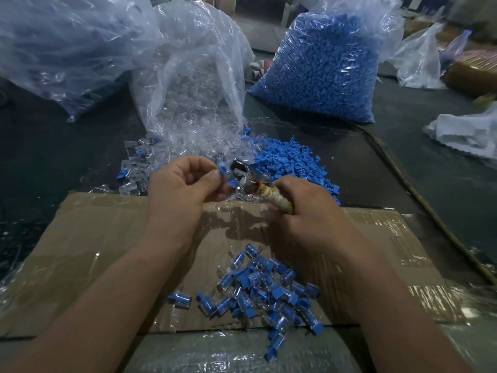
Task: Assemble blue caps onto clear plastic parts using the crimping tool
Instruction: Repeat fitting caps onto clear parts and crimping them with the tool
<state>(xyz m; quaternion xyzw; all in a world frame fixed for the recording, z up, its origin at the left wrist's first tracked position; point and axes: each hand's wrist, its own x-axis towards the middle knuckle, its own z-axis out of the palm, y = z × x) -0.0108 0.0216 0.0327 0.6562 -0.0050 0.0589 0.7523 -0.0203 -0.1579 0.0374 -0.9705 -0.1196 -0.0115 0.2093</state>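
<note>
One blue cap between left fingers

A taped cardboard sheet covers the dark table; white cloth at right.

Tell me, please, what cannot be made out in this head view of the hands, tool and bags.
- Crimping tool, head view: the right hand covers most of its handle; its jaws are too blurred to tell open or closed.
- Blue cap: the left hand pinches it; fingers hide any clear part beneath.
- Far-left bag: crinkled plastic blurs its contents; the frame's left edge cuts it off.
</note>
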